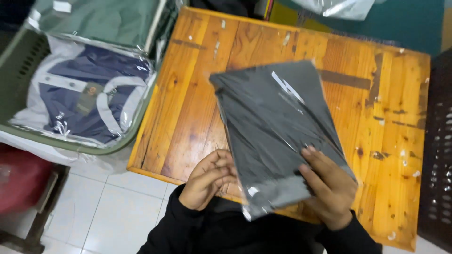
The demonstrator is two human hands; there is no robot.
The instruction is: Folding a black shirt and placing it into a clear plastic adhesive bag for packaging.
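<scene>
A dark grey folded garment in a clear plastic bag (pixel 278 127) is held tilted above the wooden table (pixel 188 108). My left hand (pixel 207 181) grips the bag's near left edge, with its fingers curled under it. My right hand (pixel 329 188) holds the near right corner, fingers spread on top of the plastic. Both sleeves are black.
A green plastic basket (pixel 23 61) at the left holds bagged garments: a navy and white one (pixel 84 96) and a green one (pixel 99 19) behind it. A dark crate (pixel 438 155) stands at the right edge. White tiled floor (pixel 117 207) lies below the table.
</scene>
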